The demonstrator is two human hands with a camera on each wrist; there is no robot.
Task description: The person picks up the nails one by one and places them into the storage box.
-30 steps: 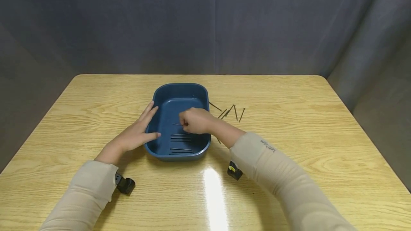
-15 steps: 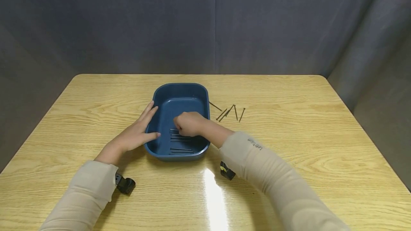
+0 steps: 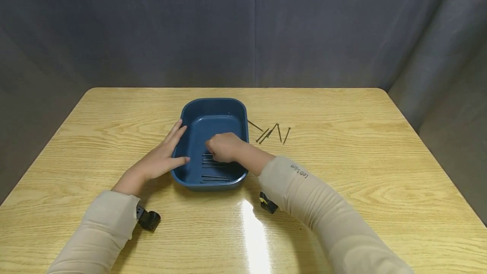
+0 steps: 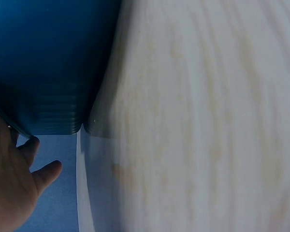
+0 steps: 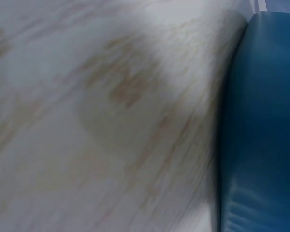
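A deep blue plastic bin [image 3: 214, 104] with rounded corners stands on the table. My left hand [image 3: 159, 162] rests at its left rim, fingers straight and spread, thumb reaching over the inside. In the left wrist view the same hand [image 4: 9, 179] touches the bin's edge. My right hand [image 3: 225, 146] is down inside the bin, fingers curled, pinching a thin dark nail [image 3: 207, 154] whose end shows at the fingertips. Towards me, several nails [image 3: 214, 163] lie roughly parallel on the bin floor, with more nails [image 3: 214, 176] by the near wall. The right wrist view misses the hand.
Several loose nails [image 3: 268, 133] lie scattered on the wooden table [image 3: 342, 138] to the right of the bin, at mixed angles. A grey curtain [image 3: 243, 28] hangs behind the table's far edge.
My right hand has moved slightly left and towards me inside the bin, bringing the nail down beside the row. Over the last half second it barely moves. My left hand stays put.
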